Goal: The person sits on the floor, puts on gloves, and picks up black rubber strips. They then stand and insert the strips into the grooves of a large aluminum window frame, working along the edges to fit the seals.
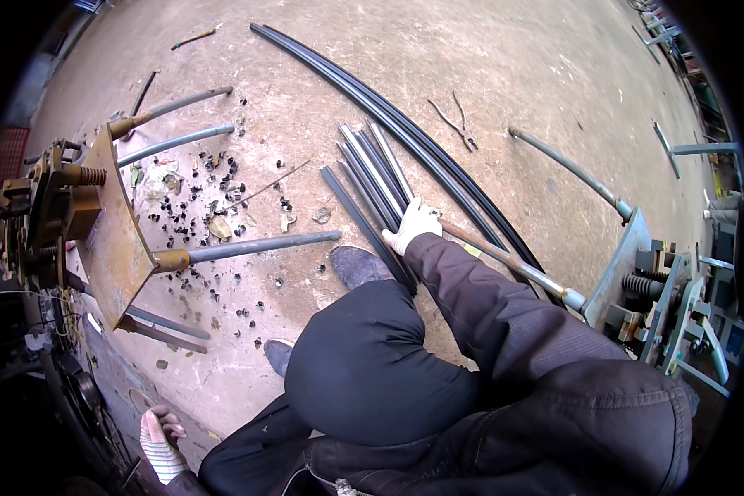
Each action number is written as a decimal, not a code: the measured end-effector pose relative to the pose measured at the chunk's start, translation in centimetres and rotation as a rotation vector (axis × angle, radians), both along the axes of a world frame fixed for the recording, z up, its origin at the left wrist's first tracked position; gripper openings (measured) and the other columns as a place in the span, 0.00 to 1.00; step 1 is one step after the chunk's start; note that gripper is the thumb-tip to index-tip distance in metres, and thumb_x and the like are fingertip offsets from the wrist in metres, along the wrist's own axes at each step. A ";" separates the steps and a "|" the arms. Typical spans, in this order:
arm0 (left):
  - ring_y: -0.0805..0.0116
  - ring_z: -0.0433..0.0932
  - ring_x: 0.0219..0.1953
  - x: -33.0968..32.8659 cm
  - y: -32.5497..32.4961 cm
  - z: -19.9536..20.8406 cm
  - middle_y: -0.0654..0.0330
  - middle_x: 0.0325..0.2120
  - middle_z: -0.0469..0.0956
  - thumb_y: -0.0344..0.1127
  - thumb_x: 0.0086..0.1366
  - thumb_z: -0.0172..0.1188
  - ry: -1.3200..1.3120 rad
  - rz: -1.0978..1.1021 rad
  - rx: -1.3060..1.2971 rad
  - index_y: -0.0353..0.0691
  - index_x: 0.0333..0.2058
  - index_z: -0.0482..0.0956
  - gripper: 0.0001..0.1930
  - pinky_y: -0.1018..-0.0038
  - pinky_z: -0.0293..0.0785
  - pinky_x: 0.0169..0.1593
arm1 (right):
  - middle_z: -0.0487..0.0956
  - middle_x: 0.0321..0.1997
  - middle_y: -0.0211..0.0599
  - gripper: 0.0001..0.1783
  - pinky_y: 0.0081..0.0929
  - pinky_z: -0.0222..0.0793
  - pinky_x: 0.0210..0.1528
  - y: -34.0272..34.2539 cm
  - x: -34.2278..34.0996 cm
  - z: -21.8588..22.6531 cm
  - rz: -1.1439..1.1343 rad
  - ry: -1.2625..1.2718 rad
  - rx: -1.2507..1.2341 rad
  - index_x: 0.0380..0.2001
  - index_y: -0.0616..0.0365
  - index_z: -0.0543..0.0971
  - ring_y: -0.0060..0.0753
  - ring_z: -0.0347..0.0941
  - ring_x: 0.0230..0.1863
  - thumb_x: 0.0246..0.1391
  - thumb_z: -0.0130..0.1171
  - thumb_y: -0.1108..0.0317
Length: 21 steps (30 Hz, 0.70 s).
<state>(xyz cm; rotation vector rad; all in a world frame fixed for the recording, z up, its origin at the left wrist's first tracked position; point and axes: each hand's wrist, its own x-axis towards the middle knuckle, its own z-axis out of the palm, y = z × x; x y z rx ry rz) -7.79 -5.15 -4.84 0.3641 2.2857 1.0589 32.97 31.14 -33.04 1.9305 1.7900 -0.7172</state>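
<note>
Off to the right of my knees, my right hand [417,225], in a white glove, is closed round a bundle of long metal strips [378,178]. The strips are silver and black and lie slanting on the floor; their near ends are partly hidden by my hand and sleeve. At the lower left hangs my left hand [162,442], in a striped glove with bare fingertips. Its fingers are loosely curled and apart, and nothing shows in them. A dark strip [360,217] lies along the bundle's left side, beside my shoe [358,266].
Longer black strips [388,116] curve across the floor beyond the bundle, with pliers [457,124] to their right. Small black clips [194,211] litter the floor at left. Metal stands with projecting bars [264,245] rise at left and right; one rusty bar [504,256] passes near my right hand.
</note>
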 end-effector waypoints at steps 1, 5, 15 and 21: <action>0.78 0.73 0.19 0.1 0.0 0.0 0.60 0.23 0.75 0.49 0.75 0.49 0.003 0.000 -0.004 0.34 0.41 0.75 0.20 0.82 0.71 0.22 | 0.67 0.63 0.63 0.66 0.39 0.60 0.67 0.0 -0.4 0.1 -0.011 0.018 -0.005 0.71 0.73 0.45 0.56 0.64 0.66 0.47 0.65 0.36; 0.78 0.73 0.20 0.2 0.1 0.1 0.60 0.23 0.75 0.50 0.75 0.49 0.006 -0.017 -0.025 0.34 0.41 0.75 0.21 0.81 0.71 0.23 | 0.69 0.60 0.60 0.64 0.39 0.62 0.65 -1.1 -1.0 -1.3 -0.030 0.086 0.086 0.69 0.72 0.52 0.54 0.66 0.63 0.43 0.68 0.36; 0.77 0.74 0.20 0.0 0.2 0.2 0.60 0.24 0.77 0.49 0.75 0.48 -0.004 -0.070 -0.081 0.34 0.41 0.76 0.21 0.80 0.73 0.24 | 0.62 0.67 0.50 0.65 0.43 0.60 0.64 -3.1 -3.0 -1.1 -0.064 0.026 0.033 0.71 0.67 0.50 0.47 0.61 0.66 0.43 0.70 0.37; 0.75 0.75 0.20 0.0 0.3 0.0 0.59 0.24 0.78 0.48 0.75 0.48 -0.008 -0.078 -0.100 0.33 0.41 0.76 0.20 0.80 0.73 0.24 | 0.63 0.66 0.49 0.63 0.44 0.64 0.63 -1.2 -3.9 -1.7 -0.166 0.080 0.083 0.71 0.64 0.48 0.49 0.64 0.65 0.45 0.71 0.41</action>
